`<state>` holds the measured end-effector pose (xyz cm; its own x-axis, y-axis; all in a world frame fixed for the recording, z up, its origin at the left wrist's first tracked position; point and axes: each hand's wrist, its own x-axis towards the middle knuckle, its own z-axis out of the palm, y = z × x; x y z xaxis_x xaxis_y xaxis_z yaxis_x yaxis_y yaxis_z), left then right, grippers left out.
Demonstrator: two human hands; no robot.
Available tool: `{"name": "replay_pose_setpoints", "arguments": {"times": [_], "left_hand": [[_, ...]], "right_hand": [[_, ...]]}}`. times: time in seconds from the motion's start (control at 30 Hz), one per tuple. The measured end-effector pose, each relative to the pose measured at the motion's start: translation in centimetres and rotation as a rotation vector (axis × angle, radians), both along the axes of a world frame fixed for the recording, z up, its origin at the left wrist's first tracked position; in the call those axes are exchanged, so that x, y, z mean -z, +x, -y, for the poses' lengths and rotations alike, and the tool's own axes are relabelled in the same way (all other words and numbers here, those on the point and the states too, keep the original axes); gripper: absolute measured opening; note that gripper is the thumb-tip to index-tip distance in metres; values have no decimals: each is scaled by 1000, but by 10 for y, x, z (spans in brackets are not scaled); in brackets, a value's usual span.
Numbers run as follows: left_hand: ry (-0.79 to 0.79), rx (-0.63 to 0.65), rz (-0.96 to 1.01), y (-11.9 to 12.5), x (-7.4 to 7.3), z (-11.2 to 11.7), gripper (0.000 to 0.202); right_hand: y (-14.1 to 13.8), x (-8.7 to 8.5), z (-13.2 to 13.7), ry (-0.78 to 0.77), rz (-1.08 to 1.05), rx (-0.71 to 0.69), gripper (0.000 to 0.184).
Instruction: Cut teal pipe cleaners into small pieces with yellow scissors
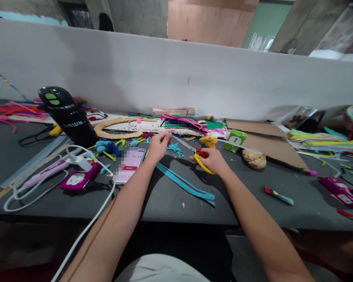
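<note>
My right hand (213, 159) is closed round the yellow and red handles of a pair of scissors (194, 152), whose blades point left toward my left hand. My left hand (158, 146) is pinched on something small that I cannot make out, right at the blade tips. Small teal cuttings (174, 148) lie on the dark table (170, 196) between the hands. Long teal strips (186, 185) run from under my left wrist toward the front right.
A phone (130, 165) lies left of my left hand, with a black bottle (68, 114) and a jute ring (117, 127) behind it. White cable and a magenta device (79, 179) sit at the left. Yellow glue gun (208, 141), green box (234, 140), cardboard (267, 143), pipe cleaners at the back.
</note>
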<state>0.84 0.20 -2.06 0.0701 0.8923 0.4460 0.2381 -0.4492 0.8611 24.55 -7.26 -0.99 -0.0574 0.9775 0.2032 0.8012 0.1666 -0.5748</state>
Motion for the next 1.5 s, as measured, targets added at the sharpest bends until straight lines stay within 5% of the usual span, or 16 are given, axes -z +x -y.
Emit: {"name": "replay_pose_setpoints", "arguments": {"times": [1.5], "left_hand": [[20, -42, -119, 1, -4, 5, 38]], "right_hand": [[5, 9, -6, -16, 1, -23, 51]]}}
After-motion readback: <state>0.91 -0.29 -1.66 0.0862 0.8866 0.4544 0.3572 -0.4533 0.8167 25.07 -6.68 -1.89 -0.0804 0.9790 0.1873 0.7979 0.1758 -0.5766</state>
